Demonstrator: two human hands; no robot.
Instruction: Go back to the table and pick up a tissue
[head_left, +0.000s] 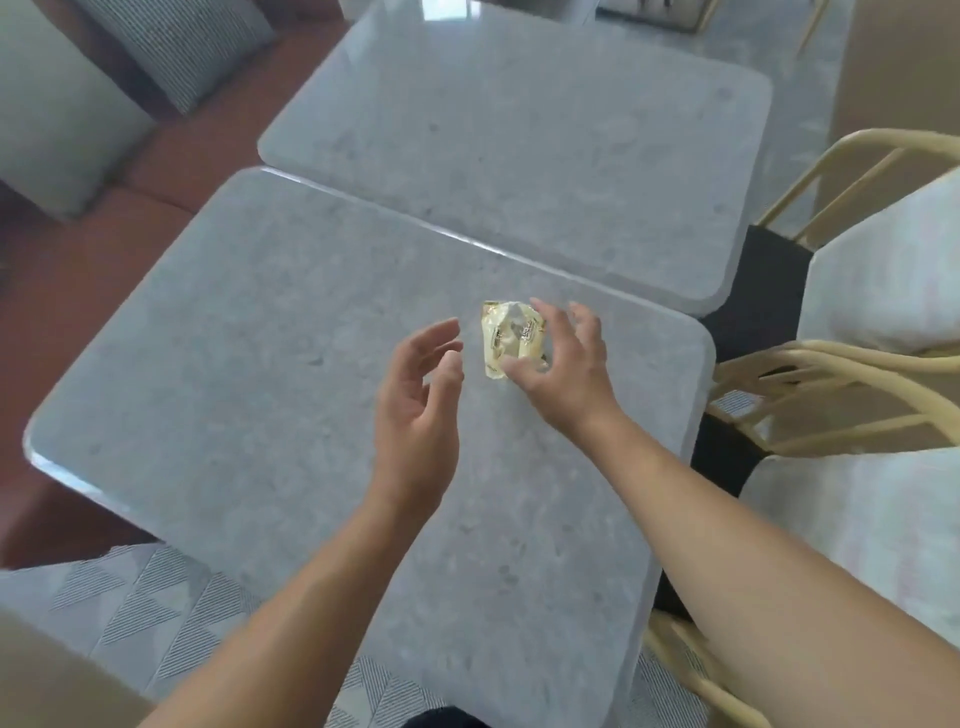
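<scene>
A small crumpled pale-yellow wrapper (506, 338) lies on the near grey stone table (234, 374). My right hand (563, 364) hovers right beside it, fingers spread and relaxed, thumb and fingertips at its edges; whether they touch it I cannot tell. My left hand (421, 405) floats just left of the wrapper, palm turned inward, fingers loosely bent, holding nothing.
A second grey table (519, 130) butts against the far edge. Yellow-framed chairs (841, 384) with white seats stand at the right. A red-brown bench (171, 156) with cushions (176, 47) runs along the left. A patterned cushion (130, 608) lies at the lower left.
</scene>
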